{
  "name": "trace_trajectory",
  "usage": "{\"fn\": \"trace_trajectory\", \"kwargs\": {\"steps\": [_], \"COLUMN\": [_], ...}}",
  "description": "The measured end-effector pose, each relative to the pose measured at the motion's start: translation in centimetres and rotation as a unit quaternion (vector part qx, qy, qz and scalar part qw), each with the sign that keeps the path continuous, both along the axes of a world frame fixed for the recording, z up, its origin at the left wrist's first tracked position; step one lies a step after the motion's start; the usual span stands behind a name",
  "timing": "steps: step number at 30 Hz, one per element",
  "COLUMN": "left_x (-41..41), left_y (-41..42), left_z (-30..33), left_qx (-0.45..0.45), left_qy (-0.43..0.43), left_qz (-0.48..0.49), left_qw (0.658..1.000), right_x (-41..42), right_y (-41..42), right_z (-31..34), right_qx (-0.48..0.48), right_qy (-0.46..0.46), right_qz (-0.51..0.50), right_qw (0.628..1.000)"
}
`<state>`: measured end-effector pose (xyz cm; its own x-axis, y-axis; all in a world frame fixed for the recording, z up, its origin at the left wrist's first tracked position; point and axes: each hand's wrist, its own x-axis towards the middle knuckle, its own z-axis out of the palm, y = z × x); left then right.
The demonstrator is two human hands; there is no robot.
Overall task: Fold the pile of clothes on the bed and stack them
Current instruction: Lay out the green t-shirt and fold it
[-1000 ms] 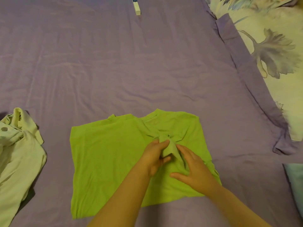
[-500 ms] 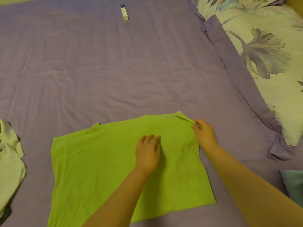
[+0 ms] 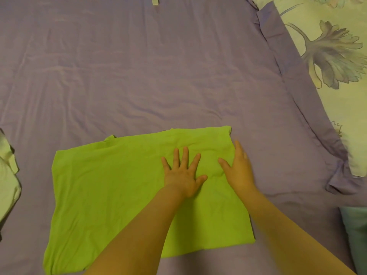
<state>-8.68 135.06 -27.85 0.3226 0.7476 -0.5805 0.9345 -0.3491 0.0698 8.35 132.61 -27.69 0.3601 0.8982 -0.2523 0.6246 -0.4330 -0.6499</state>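
Note:
A lime-green garment (image 3: 111,187) lies spread flat and partly folded on the purple bed sheet (image 3: 139,76), near me. My left hand (image 3: 183,172) presses flat on its right half with fingers spread. My right hand (image 3: 238,167) lies flat along the garment's right edge, fingers straight. A pale green-white garment (image 3: 8,175) lies bunched at the left edge of view, mostly cut off.
A floral pillow (image 3: 333,56) with a purple border lies at the right. A small white object (image 3: 154,0) sits at the top edge of the sheet. Something teal (image 3: 355,235) shows at the lower right.
Both hands first pinched a raised fold at the garment's middle. The fold was laid down, the right hand let go of the top right corner, and both hands now press flat.

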Motion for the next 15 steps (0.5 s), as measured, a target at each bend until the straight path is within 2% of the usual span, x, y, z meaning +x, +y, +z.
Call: {"fn": "trace_trajectory", "kwargs": {"steps": [2,4,6,7,9,11,15], "left_x": [0.0,0.1,0.4,0.5,0.6,0.1,-1.9], "left_y": [0.0,-0.5,-1.4,-1.8,-2.6,-3.0,-2.7], "left_z": [0.9,2.0,3.2,3.8,5.4,7.4,10.9], "left_qx": [-0.01,-0.004,0.005,-0.002,-0.052,-0.121,-0.217], "left_qy": [-0.033,-0.095,-0.184,-0.245,-0.376,-0.463,-0.537], "left_qz": [0.027,0.086,0.155,0.196,0.296,0.383,0.465], "left_qw": [0.999,0.992,0.971,0.949,0.876,0.79,0.67], "right_x": [-0.7,-0.8,-0.2,-0.1,-0.4,-1.6,-6.2], "right_y": [-2.3,-3.9,-4.2,-4.0,-3.4,-2.9,-1.4], "right_z": [0.3,0.5,1.0,1.4,2.8,4.5,7.8], "right_qx": [-0.009,-0.028,-0.052,-0.058,-0.053,-0.027,0.016], "right_qy": [0.059,0.076,0.111,0.151,0.244,0.286,0.272], "right_qz": [-0.065,-0.072,-0.053,-0.044,-0.02,0.017,0.141], "right_qw": [0.996,0.994,0.991,0.986,0.968,0.958,0.952]}}
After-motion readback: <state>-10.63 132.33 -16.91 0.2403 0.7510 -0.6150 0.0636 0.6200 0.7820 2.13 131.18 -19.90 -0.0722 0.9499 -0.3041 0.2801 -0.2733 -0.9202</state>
